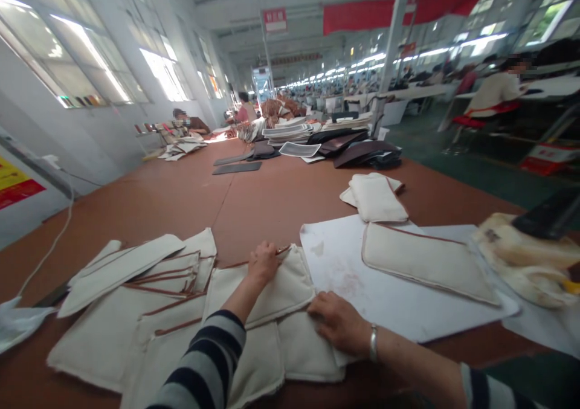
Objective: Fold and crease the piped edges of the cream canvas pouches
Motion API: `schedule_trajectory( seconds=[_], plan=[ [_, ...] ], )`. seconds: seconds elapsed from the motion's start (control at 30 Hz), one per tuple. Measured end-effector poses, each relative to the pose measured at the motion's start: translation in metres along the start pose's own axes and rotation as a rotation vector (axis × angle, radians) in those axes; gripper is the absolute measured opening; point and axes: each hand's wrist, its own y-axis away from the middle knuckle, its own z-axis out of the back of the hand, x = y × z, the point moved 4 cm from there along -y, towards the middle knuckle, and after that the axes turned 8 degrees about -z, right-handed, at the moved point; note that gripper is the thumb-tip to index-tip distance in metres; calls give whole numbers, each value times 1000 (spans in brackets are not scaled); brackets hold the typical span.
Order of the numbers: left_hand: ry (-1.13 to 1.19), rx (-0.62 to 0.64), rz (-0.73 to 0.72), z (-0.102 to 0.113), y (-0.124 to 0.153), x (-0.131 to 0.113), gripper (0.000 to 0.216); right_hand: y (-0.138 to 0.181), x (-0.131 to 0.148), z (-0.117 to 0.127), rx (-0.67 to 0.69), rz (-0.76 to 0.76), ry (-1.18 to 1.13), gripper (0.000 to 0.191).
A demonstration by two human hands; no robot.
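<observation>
A cream padded fabric panel (287, 291) with brown edging lies in front of me, on top of other cream panels. My left hand (263, 263) is closed at its far, brown-edged side, and a small dark bit shows just past the fingers. At the panel's near right corner, my right hand (338, 321) has its fingers curled in against the fabric; the fingertips are partly hidden. Beneath it lies another cream panel (308, 351). To the left, a spread of cream panels (104, 330) overlaps, several with brown edges, and narrow cream pieces (122, 273) rest on top.
A white board (344, 276) on the brown table (181, 197) bears a cream panel (426, 261); more panels (378, 197) lie behind it. Dark and white cut pieces (362, 149) are piled farther back. A cloth-covered item (525, 258) stands right. Other people sit working in the background.
</observation>
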Motion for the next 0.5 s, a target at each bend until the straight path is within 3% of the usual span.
schedule_trajectory(
  seconds=[0.17, 0.3, 0.4, 0.5],
  plan=[
    [65, -119, -114, 32, 25, -8, 29, -5, -13, 2, 7, -8, -88, 28],
    [214, -233, -201, 88, 52, -17, 20, -7, -9, 20, -10, -20, -211, 22],
    [387, -240, -305, 142, 86, -26, 16, -6, 3, 65, -154, -45, -321, 17],
    [651, -87, -395, 177, 125, -37, 15, 5, 29, 127, -388, -30, -426, 19]
  ],
)
